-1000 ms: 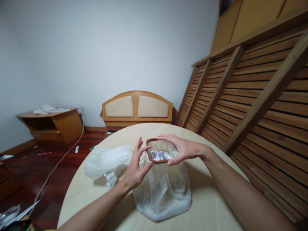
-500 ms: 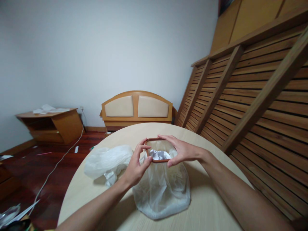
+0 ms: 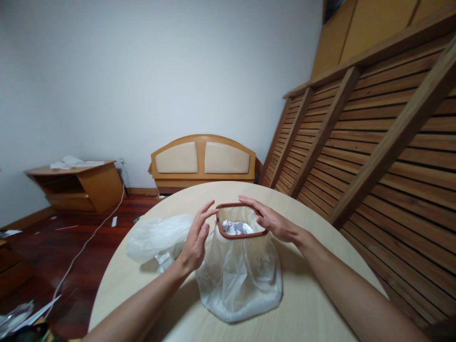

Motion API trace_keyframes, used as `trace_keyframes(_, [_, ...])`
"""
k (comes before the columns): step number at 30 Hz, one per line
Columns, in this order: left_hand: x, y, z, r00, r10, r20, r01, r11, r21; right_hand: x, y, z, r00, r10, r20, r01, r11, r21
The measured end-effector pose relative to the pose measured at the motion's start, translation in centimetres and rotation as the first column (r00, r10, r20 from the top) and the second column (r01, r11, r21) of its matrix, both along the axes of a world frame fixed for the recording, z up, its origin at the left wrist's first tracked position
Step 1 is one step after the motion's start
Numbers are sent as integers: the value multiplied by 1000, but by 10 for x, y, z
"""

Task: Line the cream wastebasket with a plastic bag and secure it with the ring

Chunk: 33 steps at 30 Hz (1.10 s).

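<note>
Dim light, soft shadows on tabletop (frame edges stretched)

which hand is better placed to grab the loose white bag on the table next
Left, most likely: the left hand is nearer the white bag, with its fingers extended. The right hand is at the right side of the bin rim, so it would have to reach across.

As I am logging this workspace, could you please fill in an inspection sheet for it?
Surface: pale round table.
Job's things: translucent bag hanging around a brown rim, crumpled white material inside.
Clutter: another translucent bag on the table's left; white scrap on the floor.
Hands: left hand open by the rim's left end, contact unclear; right hand at its right end.
Cables: pale cable across the floor.
Surroundings: padded headboard, slatted wooden panel, low cabinet.
</note>
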State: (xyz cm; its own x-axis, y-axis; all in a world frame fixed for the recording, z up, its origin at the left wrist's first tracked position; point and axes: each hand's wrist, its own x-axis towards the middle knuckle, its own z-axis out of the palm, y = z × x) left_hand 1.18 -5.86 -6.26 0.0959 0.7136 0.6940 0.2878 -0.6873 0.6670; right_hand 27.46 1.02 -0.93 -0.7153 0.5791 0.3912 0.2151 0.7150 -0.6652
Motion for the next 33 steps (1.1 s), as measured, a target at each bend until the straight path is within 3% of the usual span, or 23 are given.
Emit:
trace_keyframes(8, [1, 4, -10, 974, -164, -155, 163, 986, -18, 12, 2, -16, 999, -15, 38, 15, 1000, -16])
trace_keyframes(11, [5, 6, -10, 976, -132, -172, 131, 991, -20, 17, 0, -27, 999, -46, 16, 47, 997, -55])
trace_keyframes(19, [26, 29, -9, 999, -39, -10, 38, 995, -89, 37, 2, -57, 990, -135, -29, 125, 963, -239])
trace_keyframes(24, [21, 72, 10, 995, 33, 95, -20, 990, -138, 50, 15, -85, 940, -318, 121, 335, 929, -160])
trace_keyframes(26, [10, 93, 26, 992, 99, 84, -86, 986, -144, 58, 19, -92, 904, -368, 217, 393, 916, -82])
trace_keyframes(29, [-14, 125, 51, 955, 297, 17, -294, 951, -93, 66, 21, -95, 826, -417, 380, 439, 898, 31])
trace_keyframes(33, [-51, 158, 67, 838, 543, -46, -544, 838, -26, 68, 21, -95, 749, -416, 515, 428, 898, 102])
